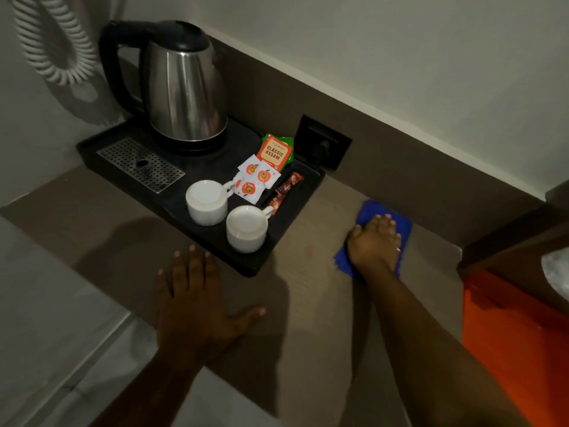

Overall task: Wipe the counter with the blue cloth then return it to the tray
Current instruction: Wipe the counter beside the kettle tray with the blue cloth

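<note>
The blue cloth (374, 209) lies flat on the beige counter (311, 272), right of the black tray (246, 266) and close to the back wall. My right hand (374, 241) presses down on the cloth with fingers spread, covering most of it; blue edges show beyond the fingertips and at the wrist. My left hand (197, 303) rests palm down on the counter near its front edge, just in front of the tray's near corner, fingers apart and holding nothing.
On the tray stand a steel kettle (184, 87), two upturned white cups (207, 201), tea and sugar sachets (261, 171) and a metal drip grate (140, 163). A black wall socket (323, 143) sits behind. A coiled white cord (52, 47) hangs at left. An orange surface (508, 334) lies at right.
</note>
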A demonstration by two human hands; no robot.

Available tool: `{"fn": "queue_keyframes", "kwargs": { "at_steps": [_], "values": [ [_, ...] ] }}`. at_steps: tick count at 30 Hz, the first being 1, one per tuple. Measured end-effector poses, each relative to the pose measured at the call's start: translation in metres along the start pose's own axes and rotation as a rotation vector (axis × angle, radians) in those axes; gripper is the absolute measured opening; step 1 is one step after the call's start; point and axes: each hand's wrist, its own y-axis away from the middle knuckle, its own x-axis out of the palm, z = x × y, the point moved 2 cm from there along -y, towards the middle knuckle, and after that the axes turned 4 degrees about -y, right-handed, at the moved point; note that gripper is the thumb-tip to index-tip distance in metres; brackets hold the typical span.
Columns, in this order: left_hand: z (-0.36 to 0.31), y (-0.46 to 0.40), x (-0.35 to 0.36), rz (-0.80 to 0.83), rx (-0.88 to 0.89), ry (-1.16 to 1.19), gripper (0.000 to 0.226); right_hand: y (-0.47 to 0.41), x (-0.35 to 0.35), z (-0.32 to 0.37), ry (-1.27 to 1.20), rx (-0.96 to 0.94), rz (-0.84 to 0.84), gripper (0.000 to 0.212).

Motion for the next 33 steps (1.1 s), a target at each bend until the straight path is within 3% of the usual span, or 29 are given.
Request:
{"fn": "queue_keyframes", "kwargs": {
  "at_steps": [5,8,10,15,19,21,27,31,33],
  "values": [
    [-0.002,0.002,-0.004,0.038,-0.016,-0.012,0.137,0.053,0.026,0.055,-0.026,-0.396,0.016,0.062],
    [-0.001,0.002,-0.006,0.044,-0.017,-0.009,0.137,0.085,0.025,0.013,0.002,-0.608,0.105,0.063],
    [-0.001,0.002,-0.005,0.043,-0.01,-0.002,0.136,0.083,0.016,-0.028,0.013,-0.634,0.145,0.064],
    [0.001,0.0,0.002,0.015,0.001,0.041,0.134,0.034,-0.002,-0.06,0.0,-0.359,0.053,0.06],
    [0.001,0.001,0.005,-0.02,0.014,0.041,0.133,0.008,0.004,-0.006,0.013,0.023,-0.037,0.061],
    [0.0,0.001,0.004,-0.021,0.018,0.033,0.134,0.015,0.01,0.026,-0.003,0.098,-0.023,0.062],
    [0.0,-0.001,-0.003,0.039,-0.003,-0.002,0.14,0.097,0.035,0.068,-0.036,-0.272,-0.017,0.061],
    [0.001,0.0,-0.006,0.043,0.001,0.002,0.139,0.152,0.031,0.006,-0.03,-0.599,0.111,0.061],
    [0.002,0.0,-0.006,0.041,0.014,0.002,0.139,0.149,0.018,-0.043,-0.021,-0.647,0.148,0.059]
  ]
}}
